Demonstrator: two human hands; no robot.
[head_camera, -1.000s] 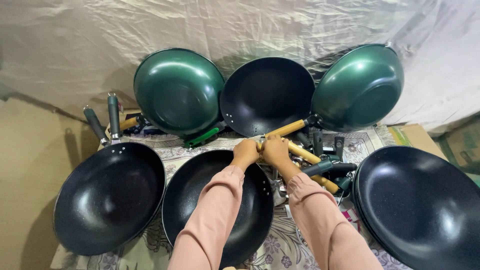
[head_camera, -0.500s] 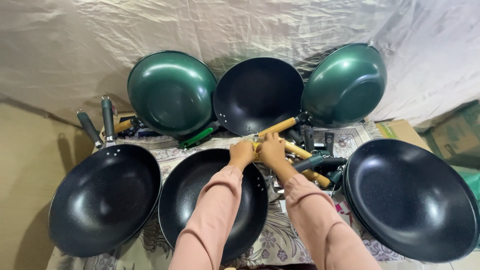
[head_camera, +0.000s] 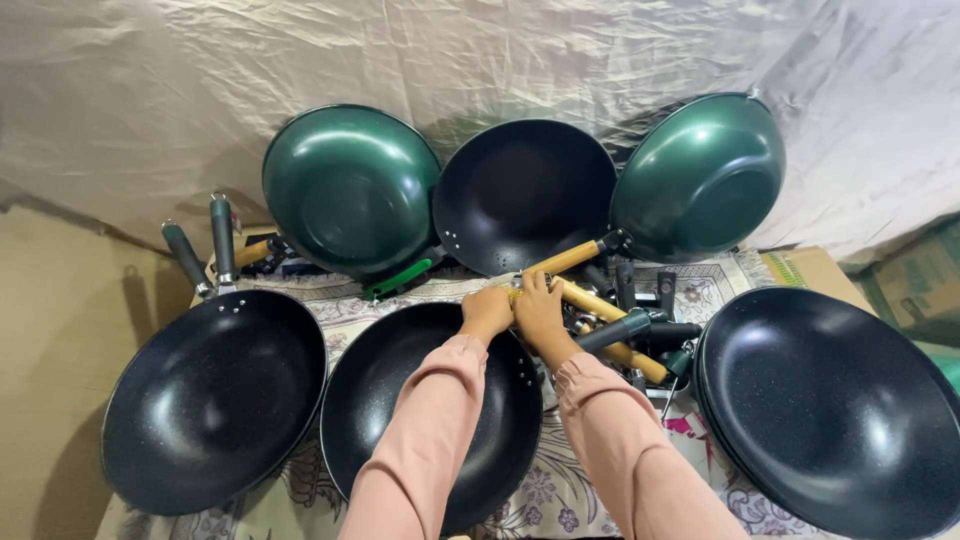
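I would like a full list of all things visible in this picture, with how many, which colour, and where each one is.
Black woks: three lying open side up on the table; left, middle under the hands, right.
Leaning woks: three against the backdrop; green undersides at left and right, black inside in the middle.
Wooden handles: several, tan, behind the hands.
Dark handles: a heap, grey-black, right of the hands.
Tablecloth: one, pale floral.
Backdrop sheet: one, cream, crinkled.
Cardboard boxes: brown, far right.
Sleeves: two, pink.
Left hand and right hand: together at the middle wok's far rim.
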